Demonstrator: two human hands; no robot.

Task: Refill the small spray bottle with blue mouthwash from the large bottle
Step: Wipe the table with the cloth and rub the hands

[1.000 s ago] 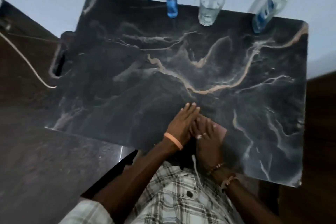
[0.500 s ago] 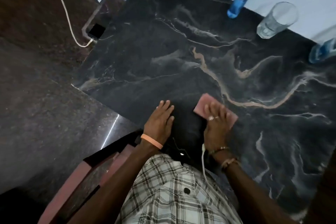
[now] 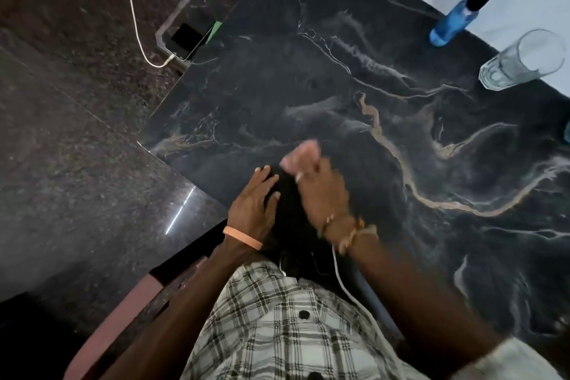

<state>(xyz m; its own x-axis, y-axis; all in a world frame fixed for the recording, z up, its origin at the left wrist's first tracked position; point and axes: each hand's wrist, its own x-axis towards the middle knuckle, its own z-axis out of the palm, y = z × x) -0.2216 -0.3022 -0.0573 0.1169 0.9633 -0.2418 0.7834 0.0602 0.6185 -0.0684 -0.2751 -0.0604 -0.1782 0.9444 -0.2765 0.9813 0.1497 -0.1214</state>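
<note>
Touching the veined marble table [image 3: 339, 86], left hand [image 3: 254, 205] lies flat; right hand [image 3: 322, 194] clutches pink cloth [image 3: 300, 156].

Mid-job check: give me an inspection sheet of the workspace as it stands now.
Surface: dark veined marble table; no spills seen.
Job's things: small spray bottle standing at the far edge, pump on, blue liquid inside; large bottle only a bluish sliver at the right frame edge.
Clutter: clear glass beside the spray bottle.
Hands: left hand flat on the table; right hand, blurred, grips a pink cloth.
Cables: white cable to a phone on a low ledge; another white cord at the chest.
Surroundings: dark speckled floor, pale wall.
</note>
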